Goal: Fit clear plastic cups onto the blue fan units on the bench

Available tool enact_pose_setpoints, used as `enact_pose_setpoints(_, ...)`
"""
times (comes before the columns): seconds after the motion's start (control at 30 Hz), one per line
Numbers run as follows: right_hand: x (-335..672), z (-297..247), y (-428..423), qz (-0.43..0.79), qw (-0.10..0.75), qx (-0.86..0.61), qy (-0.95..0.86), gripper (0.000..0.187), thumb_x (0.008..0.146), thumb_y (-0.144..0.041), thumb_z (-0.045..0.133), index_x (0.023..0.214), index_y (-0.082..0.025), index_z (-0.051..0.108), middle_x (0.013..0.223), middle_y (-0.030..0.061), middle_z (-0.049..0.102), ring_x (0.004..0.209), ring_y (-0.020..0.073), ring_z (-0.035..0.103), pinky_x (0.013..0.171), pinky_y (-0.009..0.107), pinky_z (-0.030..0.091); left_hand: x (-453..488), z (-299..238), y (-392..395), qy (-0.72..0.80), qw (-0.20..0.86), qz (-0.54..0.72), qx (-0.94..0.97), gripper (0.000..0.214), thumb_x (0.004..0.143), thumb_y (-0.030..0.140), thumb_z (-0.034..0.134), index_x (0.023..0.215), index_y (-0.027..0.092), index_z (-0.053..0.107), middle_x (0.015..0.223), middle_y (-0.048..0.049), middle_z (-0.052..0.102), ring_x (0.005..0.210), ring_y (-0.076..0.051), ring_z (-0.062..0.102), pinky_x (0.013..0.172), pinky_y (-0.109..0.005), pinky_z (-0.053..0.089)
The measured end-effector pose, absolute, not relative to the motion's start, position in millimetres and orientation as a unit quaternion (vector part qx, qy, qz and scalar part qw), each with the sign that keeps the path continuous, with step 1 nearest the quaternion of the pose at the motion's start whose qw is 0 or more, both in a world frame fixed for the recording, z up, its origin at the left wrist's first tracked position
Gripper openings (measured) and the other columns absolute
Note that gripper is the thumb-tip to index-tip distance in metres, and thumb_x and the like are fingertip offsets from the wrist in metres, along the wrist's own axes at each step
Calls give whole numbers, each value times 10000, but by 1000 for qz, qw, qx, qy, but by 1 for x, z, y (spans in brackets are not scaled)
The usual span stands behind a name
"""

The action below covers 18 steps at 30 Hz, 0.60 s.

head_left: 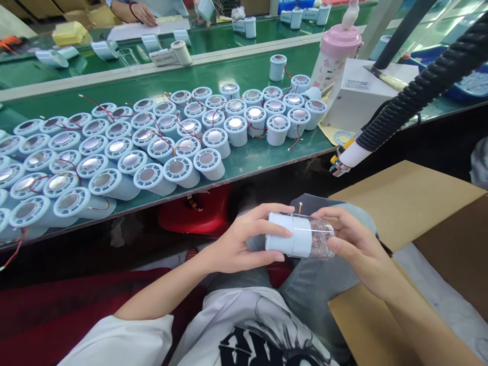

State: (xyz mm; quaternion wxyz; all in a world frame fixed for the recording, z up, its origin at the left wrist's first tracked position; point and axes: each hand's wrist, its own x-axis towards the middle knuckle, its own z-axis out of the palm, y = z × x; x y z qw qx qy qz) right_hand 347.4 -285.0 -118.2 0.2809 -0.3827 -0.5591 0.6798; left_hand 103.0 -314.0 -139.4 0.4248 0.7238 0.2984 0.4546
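The near edge of the green bench (263,155) runs left to right just beyond the person's knees, and the hands work in the open gap below it, over the lap. A cardboard box (404,203) closes that gap on the right. A black corrugated hose (415,96) slants down from the far right, its nozzle (339,165) hanging above the right hand.

The pale blue cylinder (287,235) lies on its side between both hands. The left hand (244,244) is wrapped around its blue end, and the right hand (356,249) clasps its clear plastic section (320,238). A short wire tip shows just above it.

Similar blue units (152,147) with metal discs and red wires crowd the bench and are cut off at the left. What is inside the clear section is hard to make out.
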Motion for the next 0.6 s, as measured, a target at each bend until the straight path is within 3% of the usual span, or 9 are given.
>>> enact_pose_setpoints(0.3,345,-113,-286,684,271,-401,-546,275,864,-411,663,1097,-291,579,989,24,678,867,217,649,682,276,563,103,-136,-315,293,449,472,699,273,739,124,763,973,245,693,1382,-105,534,1199,-274,582,984,-413,474)
enact_pose_setpoints(0.6,347,-117,-285,704,271,-388,-530,254,870,-423,674,1087,-317,596,986,15,679,860,190,641,693,250,569,108,-133,-319,321,495,464,660,62,742,164,772,745,186,715,1400,-102,514,1171,-284,594,990,-413,473)
